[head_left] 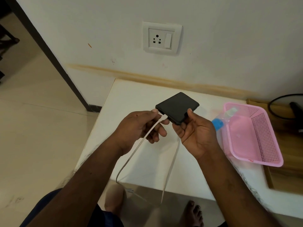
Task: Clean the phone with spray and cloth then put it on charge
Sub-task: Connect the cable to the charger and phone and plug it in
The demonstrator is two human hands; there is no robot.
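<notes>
A black phone (177,107) is held above the white table (131,99), its near end gripped by my right hand (193,133). My left hand (139,126) pinches the plug of a white charging cable (131,154) against the phone's near edge. The cable loops down over the table's front edge and back up behind my right hand. A spray bottle with a blue cap (218,123) lies at the left side of the pink basket (255,136). No cloth is visible.
A white wall socket with a switch (162,38) sits on the wall above the table. A wooden surface (291,145) with a black cord lies to the right under the basket. Bare feet (193,212) and tiled floor are below.
</notes>
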